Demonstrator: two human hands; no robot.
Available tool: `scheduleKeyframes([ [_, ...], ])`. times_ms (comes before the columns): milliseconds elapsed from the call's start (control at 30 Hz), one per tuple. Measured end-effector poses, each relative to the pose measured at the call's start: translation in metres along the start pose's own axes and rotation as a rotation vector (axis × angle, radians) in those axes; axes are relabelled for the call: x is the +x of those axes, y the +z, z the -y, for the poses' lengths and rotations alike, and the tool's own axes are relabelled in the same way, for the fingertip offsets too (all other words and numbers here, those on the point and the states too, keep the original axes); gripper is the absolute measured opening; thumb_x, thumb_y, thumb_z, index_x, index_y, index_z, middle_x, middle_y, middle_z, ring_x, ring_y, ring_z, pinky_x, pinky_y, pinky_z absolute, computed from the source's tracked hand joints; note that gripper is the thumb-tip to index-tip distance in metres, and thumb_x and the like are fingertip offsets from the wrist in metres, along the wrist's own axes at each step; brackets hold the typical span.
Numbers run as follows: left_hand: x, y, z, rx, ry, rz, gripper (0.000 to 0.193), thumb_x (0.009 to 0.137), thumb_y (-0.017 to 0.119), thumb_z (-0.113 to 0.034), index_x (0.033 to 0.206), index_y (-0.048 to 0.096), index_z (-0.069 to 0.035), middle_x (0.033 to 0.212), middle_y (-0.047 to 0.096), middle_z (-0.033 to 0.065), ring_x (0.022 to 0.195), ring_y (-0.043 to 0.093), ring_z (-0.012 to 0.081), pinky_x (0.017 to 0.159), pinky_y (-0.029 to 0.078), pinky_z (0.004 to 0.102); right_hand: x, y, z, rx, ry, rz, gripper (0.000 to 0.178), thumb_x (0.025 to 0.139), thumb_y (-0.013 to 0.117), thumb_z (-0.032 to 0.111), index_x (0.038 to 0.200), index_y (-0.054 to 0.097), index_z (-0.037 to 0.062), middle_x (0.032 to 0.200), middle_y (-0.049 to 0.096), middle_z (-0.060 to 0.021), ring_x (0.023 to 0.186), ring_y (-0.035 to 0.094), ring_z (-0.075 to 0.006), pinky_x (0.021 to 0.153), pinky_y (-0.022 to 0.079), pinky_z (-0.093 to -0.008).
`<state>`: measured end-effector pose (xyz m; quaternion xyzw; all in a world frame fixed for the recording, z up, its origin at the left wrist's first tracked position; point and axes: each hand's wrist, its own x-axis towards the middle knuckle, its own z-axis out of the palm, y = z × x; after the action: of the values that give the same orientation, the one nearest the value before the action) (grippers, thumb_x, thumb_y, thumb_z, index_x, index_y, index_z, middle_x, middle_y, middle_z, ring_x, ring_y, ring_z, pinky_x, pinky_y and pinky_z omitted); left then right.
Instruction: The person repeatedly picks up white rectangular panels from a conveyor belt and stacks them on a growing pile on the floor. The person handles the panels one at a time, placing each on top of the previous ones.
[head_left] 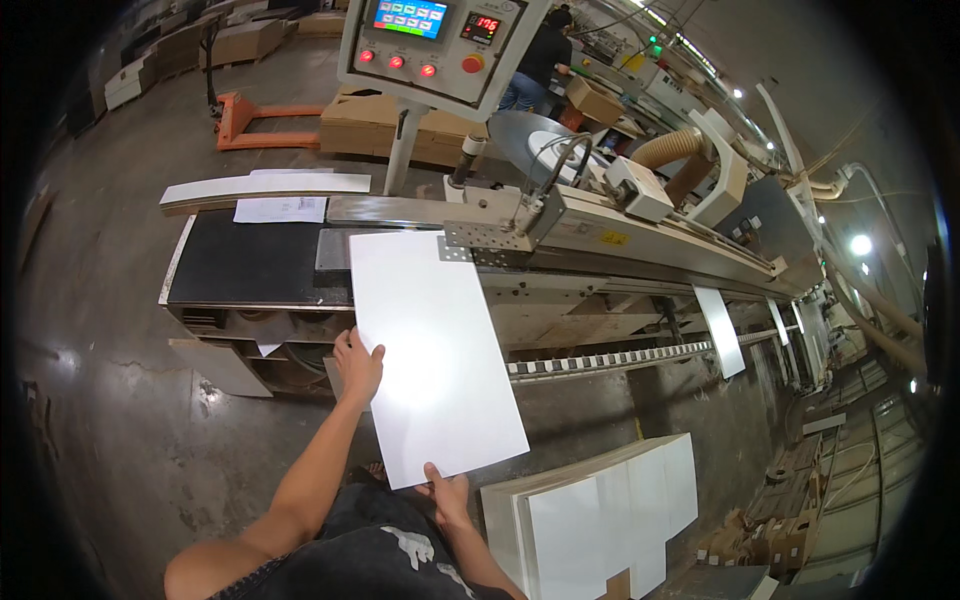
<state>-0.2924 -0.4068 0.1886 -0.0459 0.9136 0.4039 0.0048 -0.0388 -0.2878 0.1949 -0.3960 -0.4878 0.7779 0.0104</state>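
Observation:
A white rectangular panel (430, 350) lies between my hands and the long machine (640, 250). Its far end rests at the machine's infeed, with the far right corner beneath a perforated metal plate (485, 237). My left hand (358, 368) is closed on the panel's left edge, thumb over the top face. At the near edge my right hand (445, 493) grips the panel, its thumb on top and its fingers partly hidden underneath.
A control box (430, 50) with lit buttons stands over the machine. Left of the panel is a black-topped table (250, 262). White panels (600, 510) are stacked at lower right. Farther along, another white panel (720, 330) sticks out of the machine. Beyond it, a person (540, 60) stands.

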Motion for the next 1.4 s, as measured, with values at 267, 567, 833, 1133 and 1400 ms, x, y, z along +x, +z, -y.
scheduleKeyframes([
  [267,0.057,0.036,0.005,-0.620,-0.175,0.128,0.059,0.094,0.063,-0.007,0.143,0.029,-0.008,0.128,0.058,0.0258,0.118,0.058,0.0361,0.100,0.045,0.0431,0.014,0.042,0.005,0.001,-0.010,-0.072,0.045,0.093,0.068,0.012,0.129,0.046,-0.0049,0.113,0.063,-0.0183,0.079,0.070,-0.0279,0.060,0.063,-0.0375],
  [567,0.045,0.080,-0.057,-0.620,-0.254,0.150,0.059,0.092,0.063,-0.003,0.140,0.029,-0.008,0.131,0.057,0.0251,0.123,0.056,0.0348,0.103,0.041,0.0436,0.037,-0.008,0.052,-0.081,0.027,-0.222,0.041,0.092,0.068,0.011,0.124,0.052,-0.0094,0.107,0.064,-0.0196,0.078,0.070,-0.0300,0.054,0.063,-0.0360],
  [833,0.039,0.179,-0.081,-0.570,-0.117,0.058,0.061,0.091,0.065,-0.001,0.140,0.028,-0.005,0.136,0.050,0.0236,0.120,0.055,0.0346,0.105,0.040,0.0426,0.065,-0.074,0.062,-0.089,-0.089,-0.304,0.050,0.092,0.068,0.019,0.131,0.050,-0.0065,0.110,0.065,-0.0171,0.076,0.069,-0.0236,0.048,0.059,-0.0316],
  [1133,0.042,0.219,-0.166,-0.723,-0.245,0.295,0.061,0.095,0.061,-0.006,0.143,0.023,-0.005,0.139,0.041,0.0244,0.115,0.055,0.0344,0.094,0.052,0.0522,0.067,-0.152,0.072,0.091,-0.136,-0.192,0.048,0.095,0.067,0.041,0.117,0.051,0.0014,0.086,0.066,-0.0122,0.062,0.065,-0.0190,0.048,0.054,-0.0316],
  [1400,0.063,0.219,-0.104,0.013,0.679,0.147,0.046,0.094,0.058,-0.017,0.138,0.050,-0.002,0.120,0.064,0.0245,0.094,0.066,0.0412,0.083,0.054,0.0490,-0.048,-0.320,-0.197,-0.661,-0.055,-0.746,0.046,0.089,0.063,0.046,0.106,0.068,0.0035,0.091,0.068,-0.0137,0.079,0.068,-0.0242,0.068,0.054,-0.0383],
])
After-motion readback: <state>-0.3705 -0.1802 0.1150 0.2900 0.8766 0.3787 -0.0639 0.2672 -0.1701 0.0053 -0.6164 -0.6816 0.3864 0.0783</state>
